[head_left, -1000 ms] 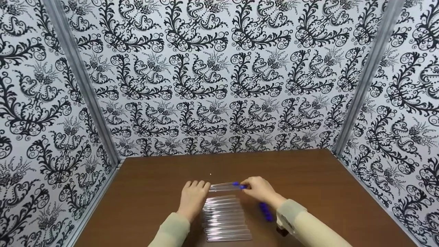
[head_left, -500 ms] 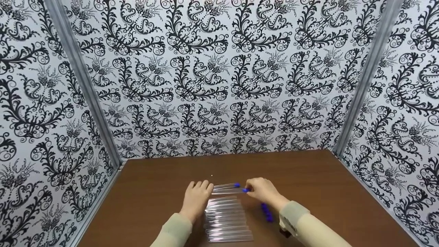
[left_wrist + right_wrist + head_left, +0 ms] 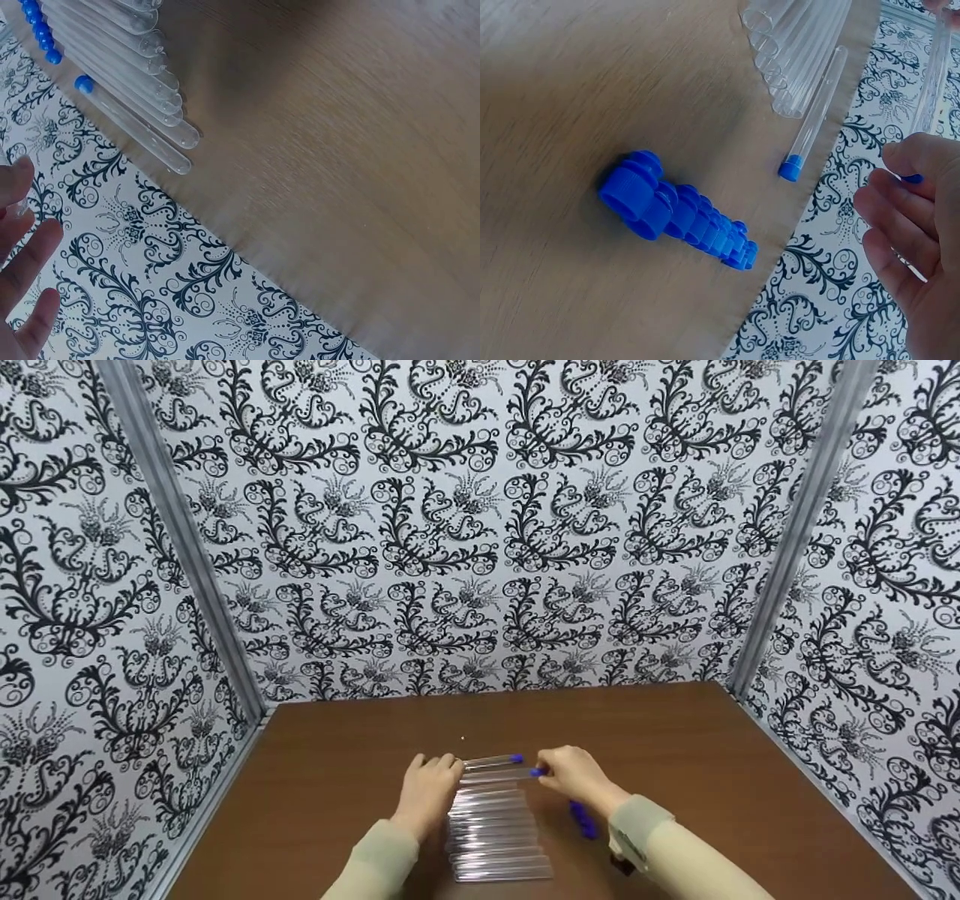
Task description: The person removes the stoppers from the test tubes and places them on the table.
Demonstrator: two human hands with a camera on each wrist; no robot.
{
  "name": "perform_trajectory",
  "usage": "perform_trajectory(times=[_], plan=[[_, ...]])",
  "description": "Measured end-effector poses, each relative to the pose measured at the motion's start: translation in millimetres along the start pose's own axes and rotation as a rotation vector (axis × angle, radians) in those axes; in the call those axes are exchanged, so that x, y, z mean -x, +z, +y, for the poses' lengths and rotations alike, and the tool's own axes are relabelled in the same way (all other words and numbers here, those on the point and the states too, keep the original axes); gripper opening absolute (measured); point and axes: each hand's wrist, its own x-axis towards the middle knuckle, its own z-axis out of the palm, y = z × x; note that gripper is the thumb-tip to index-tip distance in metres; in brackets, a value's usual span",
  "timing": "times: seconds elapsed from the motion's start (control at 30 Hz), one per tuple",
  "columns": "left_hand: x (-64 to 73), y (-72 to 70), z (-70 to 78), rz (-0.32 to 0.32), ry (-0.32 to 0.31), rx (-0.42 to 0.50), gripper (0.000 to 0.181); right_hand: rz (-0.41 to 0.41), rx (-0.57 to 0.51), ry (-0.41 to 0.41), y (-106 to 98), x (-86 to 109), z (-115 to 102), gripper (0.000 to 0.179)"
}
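Note:
Between my hands is a clear test tube [image 3: 495, 775], raised above the table and lying nearly level. My left hand [image 3: 429, 789] holds its closed end. At the other end my right hand [image 3: 574, 774] pinches a blue cap [image 3: 536, 772] at the tube's mouth. In the right wrist view the right fingers [image 3: 900, 214] cover most of that cap. Just beyond, a capped test tube [image 3: 817, 112] lies on the table with its blue end to the right. Nearer me is a row of uncapped test tubes [image 3: 495, 836], side by side.
Several loose blue caps [image 3: 682, 210] stand in a line right of the tube row, partly under my right forearm in the head view. The brown tabletop [image 3: 337, 750] ends at patterned walls [image 3: 480, 585] behind and on both sides.
My right hand has shifted slightly to the right and its fingers have bunched closer around the cap. The held tube now shows farther apart from the capped one. The left hand keeps its hold.

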Motion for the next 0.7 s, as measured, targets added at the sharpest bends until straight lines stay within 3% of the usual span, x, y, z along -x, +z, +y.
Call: perform_trajectory(times=[0.27, 0.5, 0.7], plan=[[0.2, -5.4, -1.4, -0.089, -0.008, -0.003, 0.019, 0.033, 0.037, -0.017, 3.6, 0.6, -1.0, 0.016], [1.0, -2.0, -1.6, -0.079, -0.003, -0.002, 0.010, 0.076, 0.066, -0.032, 4.9, 3.5, -0.4, 0.018], [3.3, -2.0, -2.2, -0.117, 0.005, -0.007, 0.007, 0.099, 0.028, -0.004, 3.5, 4.1, -2.8, 0.020]])
